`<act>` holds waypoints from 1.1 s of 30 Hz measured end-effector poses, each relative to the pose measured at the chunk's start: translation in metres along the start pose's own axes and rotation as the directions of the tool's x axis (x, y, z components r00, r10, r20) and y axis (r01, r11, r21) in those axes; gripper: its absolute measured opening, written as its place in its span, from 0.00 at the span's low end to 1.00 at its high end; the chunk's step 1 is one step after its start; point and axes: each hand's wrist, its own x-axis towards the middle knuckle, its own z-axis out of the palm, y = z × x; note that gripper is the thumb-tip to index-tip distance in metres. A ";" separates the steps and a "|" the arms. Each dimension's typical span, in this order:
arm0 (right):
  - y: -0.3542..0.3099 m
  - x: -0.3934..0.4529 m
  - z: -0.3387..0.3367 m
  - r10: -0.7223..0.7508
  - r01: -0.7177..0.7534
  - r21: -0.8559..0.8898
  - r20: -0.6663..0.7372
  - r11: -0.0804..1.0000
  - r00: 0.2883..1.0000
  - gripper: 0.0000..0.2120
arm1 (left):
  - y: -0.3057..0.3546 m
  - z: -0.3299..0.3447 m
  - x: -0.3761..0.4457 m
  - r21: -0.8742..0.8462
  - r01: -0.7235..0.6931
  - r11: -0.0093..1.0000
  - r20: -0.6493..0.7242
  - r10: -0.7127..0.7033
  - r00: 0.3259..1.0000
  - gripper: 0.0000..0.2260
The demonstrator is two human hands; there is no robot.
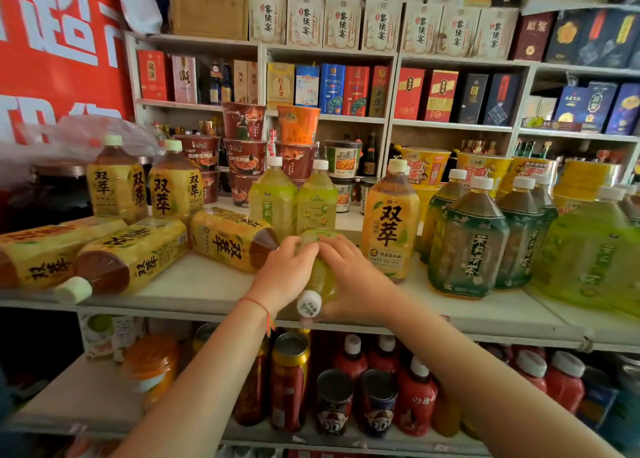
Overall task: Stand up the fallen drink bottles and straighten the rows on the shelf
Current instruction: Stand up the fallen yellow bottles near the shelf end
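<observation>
Both hands (322,270) grip a fallen green bottle (317,281) beside 双萃 bottles (389,222).

Clear plastic green bottle (320,277) with a matt white screw cap (309,304), its shrink-film label glossy. The fallen yellow-labelled bottles (131,255) are likewise clear plastic wrapped in shiny printed film, as are the dark green-labelled bottles (467,246). The shelf board (194,284) is smooth, painted off-white, with a dull sheen. Instant-noodle cups (244,121) look like coated paper, semi-gloss. Cans (290,381) on the lower shelf are metal with bright, reflective tops. A thin red thread bracelet (258,305) is matt cord.
</observation>
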 end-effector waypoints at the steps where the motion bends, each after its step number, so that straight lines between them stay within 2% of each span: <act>1: -0.001 0.001 0.001 -0.025 0.025 -0.008 -0.052 1.000 0.998 0.55 | 0.002 -0.001 -0.003 -0.057 -0.016 0.998 0.002 0.016 1.000 0.17; 3: -0.005 0.001 -0.006 -0.046 0.052 0.042 -0.150 0.998 0.988 0.50 | 0.006 -0.006 -0.008 -0.121 -0.068 0.990 -0.030 0.065 0.997 0.16; 6: -0.010 0.008 -0.031 0.114 0.000 0.382 -0.276 0.924 0.954 0.40 | 0.022 -0.021 -0.013 -0.153 -0.162 0.975 -0.068 0.153 0.986 0.19; 8: -0.010 0.024 -0.048 0.275 -0.024 0.567 -0.362 0.823 0.891 0.28 | 0.034 -0.028 -0.013 -0.058 -0.246 0.967 -0.084 0.241 0.967 0.20; 11: -0.007 0.046 -0.064 0.453 -0.075 0.632 -0.463 0.771 0.762 0.20 | 0.043 -0.021 -0.012 0.126 -0.294 0.948 -0.007 0.297 0.955 0.21; 13: -0.009 0.048 -0.066 0.434 -0.093 0.588 -0.472 0.803 0.767 0.13 | 0.038 -0.008 -0.009 0.121 -0.288 0.950 0.093 0.278 0.956 0.32; 14: -0.010 0.046 -0.064 0.405 -0.105 0.542 -0.470 0.834 0.784 0.13 | 0.035 -0.003 -0.007 0.100 -0.284 0.953 0.113 0.273 0.955 0.39; 16: -0.013 0.041 -0.054 0.348 -0.150 0.396 -0.494 0.906 0.797 0.22 | 0.028 0.002 0.000 0.068 -0.288 0.955 0.109 0.280 0.954 0.46; 18: -0.010 0.041 -0.044 0.317 -0.177 0.290 -0.563 0.940 0.763 0.29 | 0.025 0.005 0.007 0.051 -0.302 0.952 0.104 0.296 0.950 0.47; 21: -0.006 0.044 -0.038 0.299 -0.209 0.216 -0.623 0.954 0.722 0.32 | 0.023 0.010 0.019 0.045 -0.318 0.947 0.097 0.313 0.945 0.46; 23: -0.003 0.045 -0.034 0.261 -0.221 0.147 -0.666 0.964 0.699 0.32 | 0.022 0.012 0.022 0.122 -0.327 0.937 0.100 0.316 0.943 0.42; 25: 0.000 0.045 -0.026 0.100 -0.204 -0.044 -0.759 0.978 0.643 0.28 | 0.017 0.010 0.022 0.276 -0.339 0.899 0.046 0.340 0.939 0.34; 27: -0.004 0.042 -0.020 -0.122 -0.095 -0.221 -0.794 0.971 0.596 0.23 | 0.009 0.003 0.022 0.400 -0.347 0.848 -0.082 0.410 0.908 0.20; 29: -0.013 0.040 -0.012 -0.286 0.127 -0.265 -0.745 0.956 0.603 0.15 | -0.002 -0.009 0.022 0.483 -0.343 0.805 -0.185 0.477 0.859 0.14; 30: -0.019 0.039 -0.009 -0.319 0.203 -0.246 -0.710 0.948 0.628 0.12 | -0.007 -0.015 0.023 0.523 -0.328 0.787 -0.214 0.493 0.843 0.13; 31: -0.027 0.037 -0.003 -0.310 0.239 -0.199 -0.664 0.950 0.680 0.11 | -0.013 -0.023 0.025 0.558 -0.311 0.769 -0.221 0.499 0.838 0.12; 33: -0.044 0.040 0.008 -0.163 0.171 -0.025 -0.468 0.985 0.869 0.13 | -0.027 -0.038 0.031 0.621 -0.280 0.732 -0.183 0.482 0.857 0.11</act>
